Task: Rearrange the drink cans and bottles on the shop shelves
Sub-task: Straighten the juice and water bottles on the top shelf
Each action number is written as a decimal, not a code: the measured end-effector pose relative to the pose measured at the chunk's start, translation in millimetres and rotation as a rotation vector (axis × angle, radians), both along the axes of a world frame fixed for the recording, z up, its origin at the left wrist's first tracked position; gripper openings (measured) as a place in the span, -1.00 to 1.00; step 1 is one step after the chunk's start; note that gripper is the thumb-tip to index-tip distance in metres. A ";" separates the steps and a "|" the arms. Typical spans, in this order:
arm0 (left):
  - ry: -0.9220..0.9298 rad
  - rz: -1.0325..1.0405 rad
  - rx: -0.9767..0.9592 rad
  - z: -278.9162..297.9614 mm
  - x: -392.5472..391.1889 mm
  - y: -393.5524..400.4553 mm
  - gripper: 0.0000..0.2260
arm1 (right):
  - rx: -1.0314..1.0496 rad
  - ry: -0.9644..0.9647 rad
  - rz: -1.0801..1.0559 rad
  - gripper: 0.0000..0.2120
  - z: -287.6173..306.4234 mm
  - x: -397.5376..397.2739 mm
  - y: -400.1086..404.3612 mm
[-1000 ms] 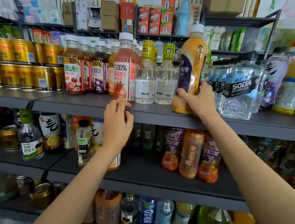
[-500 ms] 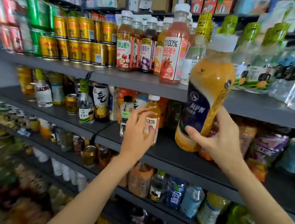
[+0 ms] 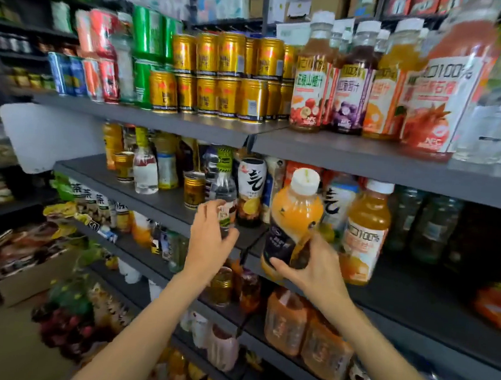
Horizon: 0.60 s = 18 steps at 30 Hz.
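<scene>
**Both hands gripping bottles at the middle shelf**

Gripping an orange bottle [image 3: 293, 223] in the right hand [image 3: 316, 270], tilted, above the shelf [image 3: 414, 295] edge. Curling the left hand [image 3: 211, 239] round a small clear bottle [image 3: 223, 201] just leftward, beside a gold can [image 3: 193, 190].

The middle shelf [image 3: 164, 204] is the landmark; above it, on the top shelf [image 3: 350, 158], stacked cans [image 3: 222, 76] stand left of a row of juice bottles [image 3: 351, 77]. At the middle shelf's front edge the right hand [image 3: 315, 270] holds a tilted white-capped bottle [image 3: 295, 220], with a juice bottle [image 3: 366, 232] just to its right; left of the held bottle the left hand [image 3: 209, 240] holds a small bottle [image 3: 226, 200], a single can [image 3: 193, 190] beside it; below the middle shelf more bottles crowd the lower shelf [image 3: 261, 340].
</scene>
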<state>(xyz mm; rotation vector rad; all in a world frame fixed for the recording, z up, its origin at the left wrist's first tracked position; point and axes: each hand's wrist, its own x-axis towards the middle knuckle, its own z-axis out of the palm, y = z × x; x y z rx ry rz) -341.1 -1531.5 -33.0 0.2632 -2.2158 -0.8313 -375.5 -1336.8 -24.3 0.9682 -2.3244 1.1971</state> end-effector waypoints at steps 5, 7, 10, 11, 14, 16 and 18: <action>-0.119 -0.089 0.068 1.0 -38.9 -75.1 -0.41 | -0.001 -0.070 -0.296 -0.54 -27.8 -31.8 -83.0; -0.151 -0.138 0.089 -2.2 -55.3 -93.3 -0.34 | -0.023 -0.107 -0.416 -0.52 -28.7 -41.8 -101.2; -0.192 -0.183 0.175 -4.5 -79.6 -108.5 -0.25 | -0.023 -0.188 -0.566 -0.49 -23.6 -56.1 -117.5; -0.199 -0.214 0.206 -5.0 -86.5 -110.3 -0.24 | -0.015 -0.220 -0.605 -0.49 -21.0 -60.3 -121.2; -0.188 -0.291 0.253 -10.9 -102.3 -111.2 -0.30 | 0.024 -0.287 -0.671 -0.50 -16.3 -68.3 -128.6; -0.182 -0.273 0.244 -14.6 -106.1 -108.7 -0.33 | 0.031 -0.308 -0.676 -0.47 -18.4 -72.4 -131.9; -0.183 -0.232 0.249 -15.0 -107.1 -108.3 -0.37 | 0.023 -0.322 -0.697 -0.41 -23.0 -74.1 -135.3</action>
